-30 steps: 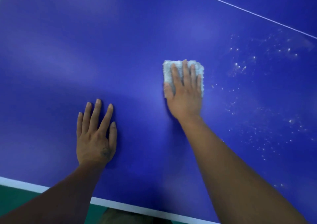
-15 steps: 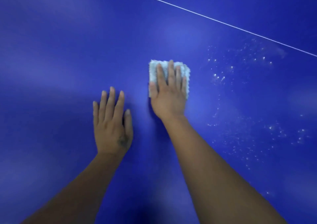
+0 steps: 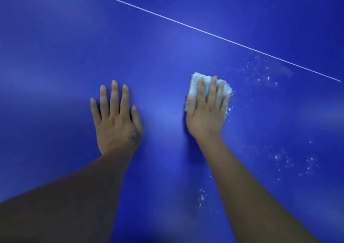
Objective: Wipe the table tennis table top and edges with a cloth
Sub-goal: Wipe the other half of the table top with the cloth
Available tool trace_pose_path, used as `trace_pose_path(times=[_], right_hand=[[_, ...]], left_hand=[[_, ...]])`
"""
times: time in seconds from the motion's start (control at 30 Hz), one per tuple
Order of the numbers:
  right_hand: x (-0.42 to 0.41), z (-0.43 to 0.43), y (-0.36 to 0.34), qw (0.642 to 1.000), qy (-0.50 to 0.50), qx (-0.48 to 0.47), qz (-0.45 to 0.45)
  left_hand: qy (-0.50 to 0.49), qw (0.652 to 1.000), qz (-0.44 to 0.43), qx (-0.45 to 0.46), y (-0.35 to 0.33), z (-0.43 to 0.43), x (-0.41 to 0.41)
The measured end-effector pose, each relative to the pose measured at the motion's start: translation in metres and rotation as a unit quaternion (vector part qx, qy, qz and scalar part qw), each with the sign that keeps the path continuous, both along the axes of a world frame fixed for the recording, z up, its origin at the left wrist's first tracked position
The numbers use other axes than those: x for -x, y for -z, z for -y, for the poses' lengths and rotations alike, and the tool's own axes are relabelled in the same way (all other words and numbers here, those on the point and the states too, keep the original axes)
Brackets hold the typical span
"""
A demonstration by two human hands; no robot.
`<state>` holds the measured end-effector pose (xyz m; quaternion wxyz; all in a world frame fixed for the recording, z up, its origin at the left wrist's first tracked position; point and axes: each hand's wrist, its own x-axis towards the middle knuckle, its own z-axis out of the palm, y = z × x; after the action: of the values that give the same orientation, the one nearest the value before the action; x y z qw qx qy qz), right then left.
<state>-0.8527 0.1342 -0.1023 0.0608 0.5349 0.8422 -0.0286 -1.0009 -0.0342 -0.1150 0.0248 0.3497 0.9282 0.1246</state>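
Observation:
The blue table tennis table top [image 3: 167, 43] fills the view. A small folded pale cloth [image 3: 196, 81] lies on it right of centre. My right hand [image 3: 206, 110] presses flat on the cloth with straight fingers and covers most of it. To the left, my left hand [image 3: 116, 119] rests flat on the bare table, fingers spread.
A thin white line [image 3: 204, 31] runs diagonally across the table from upper left to right. White specks of dust [image 3: 256, 71] lie right of the cloth, more specks [image 3: 290, 162] at the lower right and some [image 3: 202, 198] beside my right forearm.
The view has shifted further onto the table, so the white edge at the bottom is out of sight. My right hand has slid the cloth to the right, up to the dust specks.

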Motion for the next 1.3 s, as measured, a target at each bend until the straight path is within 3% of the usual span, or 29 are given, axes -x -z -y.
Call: trace_pose_path(times=[0.13,0.3,0.53,0.7,0.93,1.07,1.3], right_hand=[[0.062,0.0,0.004,0.997,-0.071,0.01,-0.038],[0.105,-0.059,0.006,0.992,-0.099,0.033,-0.067],[0.006,-0.154,0.0,0.996,0.067,0.032,-0.047],[-0.005,-0.144,0.001,0.99,0.128,0.029,-0.053],[0.092,-0.058,0.011,0.995,-0.047,-0.002,-0.082],[0.074,-0.043,0.011,0.988,-0.131,0.01,-0.084],[-0.021,-0.127,0.002,0.996,0.057,0.029,-0.057]], left_hand=[[0.001,0.999,-0.013,-0.031,0.002,-0.002,-0.002],[0.002,0.999,-0.024,-0.041,0.01,0.0,-0.001],[0.002,0.999,-0.016,-0.049,0.01,-0.001,-0.001],[-0.004,0.999,-0.005,-0.047,0.01,-0.002,-0.001],[-0.002,0.999,-0.012,-0.047,0.013,-0.003,0.0],[-0.001,0.999,-0.018,-0.047,0.014,-0.002,0.0],[-0.006,0.999,-0.016,-0.046,0.01,-0.002,-0.002]])
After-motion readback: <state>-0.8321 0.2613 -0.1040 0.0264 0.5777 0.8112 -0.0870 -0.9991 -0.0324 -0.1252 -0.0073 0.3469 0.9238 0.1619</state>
